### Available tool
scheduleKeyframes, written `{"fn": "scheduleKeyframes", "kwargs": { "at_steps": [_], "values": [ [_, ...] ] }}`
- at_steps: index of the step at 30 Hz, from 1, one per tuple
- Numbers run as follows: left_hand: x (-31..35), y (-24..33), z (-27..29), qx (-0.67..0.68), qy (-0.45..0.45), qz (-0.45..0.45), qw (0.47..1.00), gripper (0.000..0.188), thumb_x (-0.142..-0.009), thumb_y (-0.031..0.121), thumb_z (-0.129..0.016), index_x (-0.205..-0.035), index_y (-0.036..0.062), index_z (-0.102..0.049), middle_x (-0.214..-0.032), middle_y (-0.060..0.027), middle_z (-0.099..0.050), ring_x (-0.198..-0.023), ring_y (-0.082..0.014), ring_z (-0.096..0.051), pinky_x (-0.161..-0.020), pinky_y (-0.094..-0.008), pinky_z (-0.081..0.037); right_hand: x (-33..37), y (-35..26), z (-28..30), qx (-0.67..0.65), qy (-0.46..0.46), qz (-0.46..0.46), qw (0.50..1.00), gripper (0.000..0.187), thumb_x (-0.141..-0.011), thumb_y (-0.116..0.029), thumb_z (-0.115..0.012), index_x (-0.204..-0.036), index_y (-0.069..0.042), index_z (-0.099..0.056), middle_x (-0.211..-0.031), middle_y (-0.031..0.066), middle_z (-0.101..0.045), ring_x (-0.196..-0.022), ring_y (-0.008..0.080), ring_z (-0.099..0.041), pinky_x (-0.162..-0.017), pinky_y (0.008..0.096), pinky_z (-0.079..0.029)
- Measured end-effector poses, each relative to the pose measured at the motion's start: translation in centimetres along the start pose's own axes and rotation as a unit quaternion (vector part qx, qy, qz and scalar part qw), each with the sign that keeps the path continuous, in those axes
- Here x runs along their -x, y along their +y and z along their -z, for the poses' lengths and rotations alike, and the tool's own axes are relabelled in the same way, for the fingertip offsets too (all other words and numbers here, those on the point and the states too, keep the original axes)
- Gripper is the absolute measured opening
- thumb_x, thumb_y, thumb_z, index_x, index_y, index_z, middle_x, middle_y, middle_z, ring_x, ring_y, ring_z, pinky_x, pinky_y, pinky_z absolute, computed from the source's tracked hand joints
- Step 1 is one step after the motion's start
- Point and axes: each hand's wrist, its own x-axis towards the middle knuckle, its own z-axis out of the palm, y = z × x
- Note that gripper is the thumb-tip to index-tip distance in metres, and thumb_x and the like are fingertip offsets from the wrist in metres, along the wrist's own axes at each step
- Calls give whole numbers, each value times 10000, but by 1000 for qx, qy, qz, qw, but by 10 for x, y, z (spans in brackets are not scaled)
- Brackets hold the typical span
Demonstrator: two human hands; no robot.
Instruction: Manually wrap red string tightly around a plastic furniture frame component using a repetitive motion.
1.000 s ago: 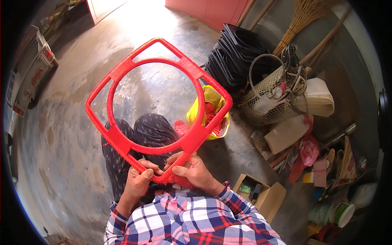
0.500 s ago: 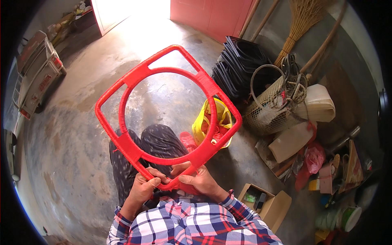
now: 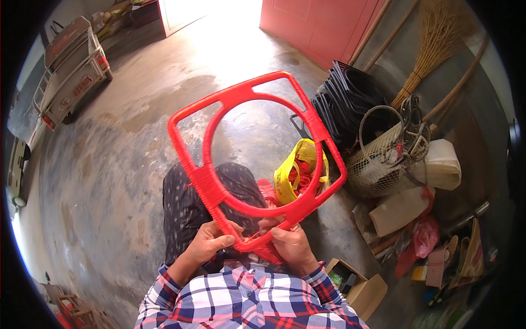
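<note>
In front of me, a red square frame [image 3: 207,187] with rounded corners and a ring inside it is tilted up over my lap. Tightly wound red cord covers much of it. Near its closest corner, my left hand [image 3: 208,242] pinches the frame's left bar. My right hand [image 3: 295,248] grips the other side of that corner, its fingers partly hidden behind the frame. A loose bunch of red cord [image 3: 267,253] hangs at the corner between my hands. Beyond my right hand, a yellow bag [image 3: 284,183] holds more red cord [image 3: 303,185], partly seen through the ring.
An open cardboard box [image 3: 367,296] lies by my right elbow. At right are stacked black frames [image 3: 350,104], a wire mesh basket [image 3: 378,159], a straw broom [image 3: 419,60] and a pink plastic bag [image 3: 425,236]. A cargo tricycle [image 3: 74,82] stands far left; a red door [image 3: 320,27] is ahead.
My view has turned, so the surroundings sit further right. The red frame has tilted and rotated slightly, with its far edge lower in view. Both hands keep hold of its near corner.
</note>
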Motion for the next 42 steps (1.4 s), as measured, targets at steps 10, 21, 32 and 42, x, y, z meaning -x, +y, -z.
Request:
{"fn": "scheduleKeyframes", "kwargs": {
  "at_steps": [10,21,32,42],
  "values": [
    [1,9,-5,-17,-69,5,997,248,-912,83,-595,-1137,-22,-591,-906,-66,-662,-847,-136,-636,-776,-268,-505,39,-19,52,-109,82,82,987,381,-861,-37,-648,-1234,-35,-569,-1070,120,-664,-976,250,-628,-925,375,-504],
    [-11,5,-9,-103,-7,7,995,218,-874,62,-545,-1069,-13,-606,-825,-53,-632,-678,-97,-587,-596,-211,-456,169,30,158,-197,321,173,910,347,-848,-45,-658,-1188,-73,-592,-1117,87,-662,-1015,222,-625,-902,407,-519],
    [-21,-8,7,-38,-40,1,998,302,-941,237,-596,-1104,-16,-573,-828,-72,-600,-636,-89,-523,-528,-195,-392,293,69,261,-216,467,405,755,246,-895,-87,-625,-1136,-97,-579,-1119,56,-659,-1021,200,-634,-785,363,-557],
    [-18,-8,3,-68,-31,2,997,270,-978,214,-526,-1122,-13,-554,-842,-61,-576,-674,-92,-540,-513,-185,-406,350,80,365,-322,569,570,497,214,-960,-132,-545,-1131,-6,-577,-1099,104,-663,-983,212,-640,-792,340,-553]
  ]
}}
